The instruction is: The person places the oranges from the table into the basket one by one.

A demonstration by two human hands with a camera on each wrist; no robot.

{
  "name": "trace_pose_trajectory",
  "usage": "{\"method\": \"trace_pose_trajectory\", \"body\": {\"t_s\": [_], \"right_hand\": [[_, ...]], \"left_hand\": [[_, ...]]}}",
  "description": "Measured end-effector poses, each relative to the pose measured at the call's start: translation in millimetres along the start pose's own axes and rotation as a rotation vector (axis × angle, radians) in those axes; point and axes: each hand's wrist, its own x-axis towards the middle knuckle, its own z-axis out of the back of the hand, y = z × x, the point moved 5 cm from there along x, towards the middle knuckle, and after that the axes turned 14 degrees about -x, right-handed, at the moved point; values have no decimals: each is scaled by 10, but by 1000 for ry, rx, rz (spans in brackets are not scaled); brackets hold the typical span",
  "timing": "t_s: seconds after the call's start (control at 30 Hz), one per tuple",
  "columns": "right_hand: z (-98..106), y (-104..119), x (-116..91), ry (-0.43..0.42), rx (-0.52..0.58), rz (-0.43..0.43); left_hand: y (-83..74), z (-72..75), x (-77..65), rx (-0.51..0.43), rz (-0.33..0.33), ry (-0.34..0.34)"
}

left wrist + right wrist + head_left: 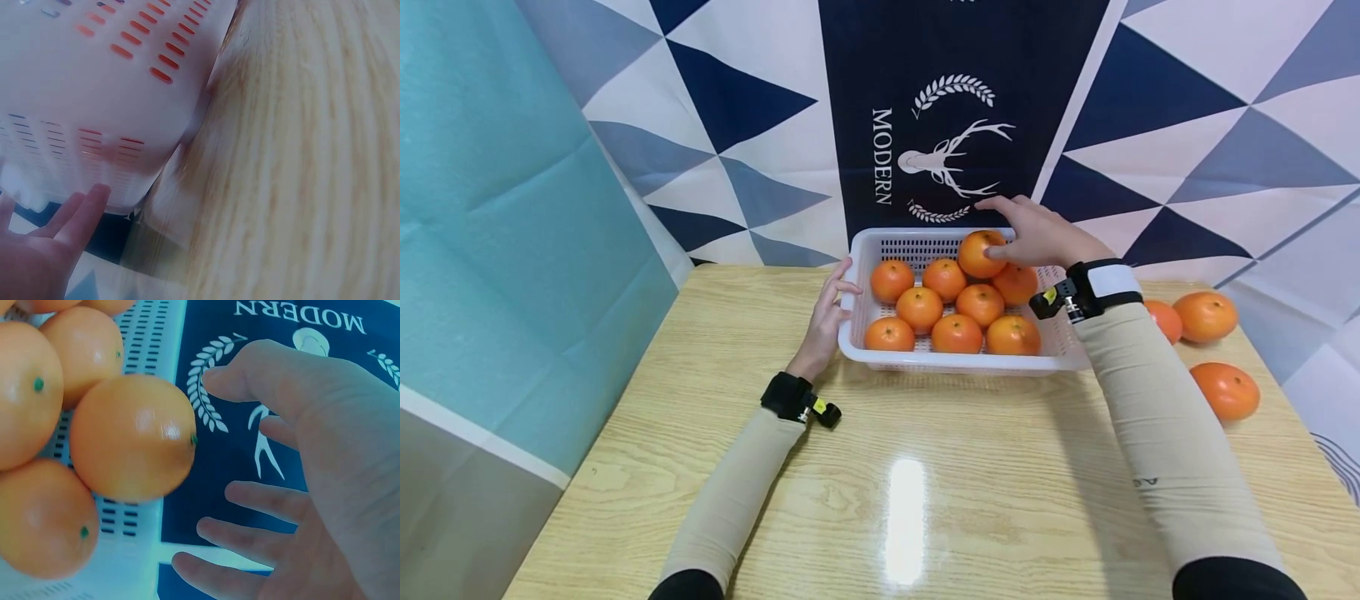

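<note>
A white plastic basket [962, 362] with slotted walls stands on the wooden table and holds several oranges [957, 334]. At the basket's left end is my left hand [824, 321], its fingertips at the rim; the left wrist view shows its fingers [87, 215] extended along the slotted wall. My right hand [1047, 235] is over the back right part of the basket, beside an orange [132, 437] that sits higher than its neighbours. The right wrist view shows this hand's fingers spread and a gap between them and that orange.
Several loose oranges [1225, 392] lie on the table [985, 483] to the right, one partly hidden behind the right forearm. A patterned cloth [760, 108] with a deer print hangs behind the basket. On the left is a light blue sheet [512, 208].
</note>
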Motion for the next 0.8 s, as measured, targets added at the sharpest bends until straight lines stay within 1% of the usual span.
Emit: {"method": "trace_pose_trajectory", "body": {"t_s": [0.07,0.13,0.17,0.27,0.3,0.4,0.47,0.57,0.63,0.67,0.7,0.77,0.8], "right_hand": [[23,-42,-25,-2,2,4],[44,-96,-46,-4,14,-1],[55,-125,-59,-4,19,-2],[84,-219,-104,-9,14,-7],[89,-255,-124,-9,11,-11],[97,-364,-180,-15,-2,-22],[98,-449,-223,-9,1,-43],[97,-590,-293,-5,15,-81],[93,-695,-337,-2,13,-111],[92,-747,-358,-4,11,-123],[86,-800,-374,-2,9,-135],[80,-904,-406,3,2,-151],[74,-956,-421,6,4,-157]], "left_hand": [[-59,-27,-19,10,1,-2],[-233,-115,-80,4,-12,8],[-240,-117,-81,8,-27,7],[-512,-280,-173,0,-26,8],[-580,-325,-194,1,-31,10],[-663,-388,-226,14,-7,-6],[-648,-370,-221,9,-8,-3],[-426,-230,-145,7,-15,3],[-243,-124,-82,8,-16,6],[-231,-117,-78,12,-11,7],[-169,-82,-59,15,-8,3],[-177,-87,-64,11,-15,6],[-237,-121,-80,0,-16,11]]}}
